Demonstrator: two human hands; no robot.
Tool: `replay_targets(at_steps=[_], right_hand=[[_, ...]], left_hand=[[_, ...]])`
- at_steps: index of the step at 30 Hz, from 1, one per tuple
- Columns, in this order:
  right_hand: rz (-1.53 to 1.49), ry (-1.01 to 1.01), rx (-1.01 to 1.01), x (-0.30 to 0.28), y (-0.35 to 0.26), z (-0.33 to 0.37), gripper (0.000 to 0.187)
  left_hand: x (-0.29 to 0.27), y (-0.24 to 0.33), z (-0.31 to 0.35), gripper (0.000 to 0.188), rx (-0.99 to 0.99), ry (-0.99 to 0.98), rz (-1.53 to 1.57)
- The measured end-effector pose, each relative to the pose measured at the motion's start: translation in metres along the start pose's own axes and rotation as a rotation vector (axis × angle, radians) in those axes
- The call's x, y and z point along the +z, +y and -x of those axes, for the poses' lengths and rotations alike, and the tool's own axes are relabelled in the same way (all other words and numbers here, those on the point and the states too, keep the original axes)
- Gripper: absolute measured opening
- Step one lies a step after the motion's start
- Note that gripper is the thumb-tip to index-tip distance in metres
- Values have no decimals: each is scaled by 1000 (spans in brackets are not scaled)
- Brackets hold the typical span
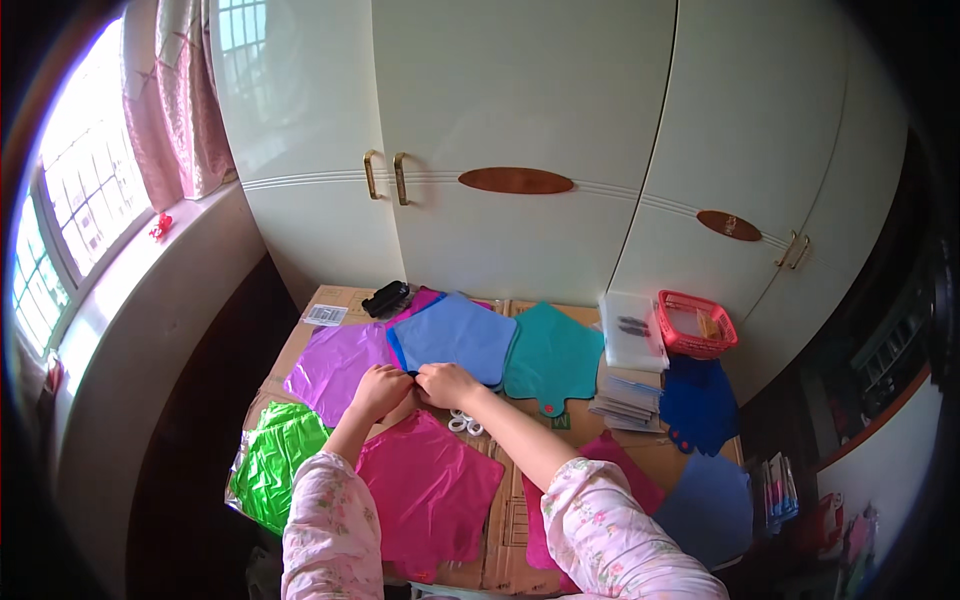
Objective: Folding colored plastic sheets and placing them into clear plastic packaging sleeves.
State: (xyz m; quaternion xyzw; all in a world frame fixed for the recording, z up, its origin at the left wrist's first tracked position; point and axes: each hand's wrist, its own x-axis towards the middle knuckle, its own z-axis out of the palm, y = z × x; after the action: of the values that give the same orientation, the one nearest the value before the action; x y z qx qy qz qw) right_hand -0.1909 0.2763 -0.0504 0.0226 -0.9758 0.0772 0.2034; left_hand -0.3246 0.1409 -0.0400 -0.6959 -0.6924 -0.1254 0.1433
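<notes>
My left hand (382, 390) and my right hand (447, 384) meet at the middle of the cardboard-topped surface (500, 545). Both have their fingers pressed together, and a small dark bit (413, 374) shows between them, too small to name. Just beyond lies a flat light-blue five-sided piece (455, 335), beside a shiny purple sheet (340, 360). Several white rings (465, 422) rest near my right wrist. A shiny magenta sheet (425, 490) spreads out between my forearms. To the right of the blue piece, a teal one (553, 352) has a small tab with a red dot.
A crinkled green foil sheet (275, 465) is at the left. At the back sits a black item (387, 299). On the right are a red basket (697, 323), a clear plastic stack (632, 332), small packets (628, 400) and dark-blue pieces (700, 400). White cabinets (520, 100) stand behind.
</notes>
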Motion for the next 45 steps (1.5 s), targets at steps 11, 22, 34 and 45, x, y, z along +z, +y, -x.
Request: replay_targets(at_steps=[11,22,34,45], right_hand=[[-353,19,453,-4,5,-5,15],[-490,108,674,-4,14,-4,22],[-548,79,702,-8,15,-3,23],[-946,416,865,-7,67,-14,10]], left_hand=[[-20,5,-3,17,-141,9,186],[-13,7,-3,23,-100,59,160],[-23,12,-4,21,-36,0,82],[9,4,-5,22,31,-81,99]])
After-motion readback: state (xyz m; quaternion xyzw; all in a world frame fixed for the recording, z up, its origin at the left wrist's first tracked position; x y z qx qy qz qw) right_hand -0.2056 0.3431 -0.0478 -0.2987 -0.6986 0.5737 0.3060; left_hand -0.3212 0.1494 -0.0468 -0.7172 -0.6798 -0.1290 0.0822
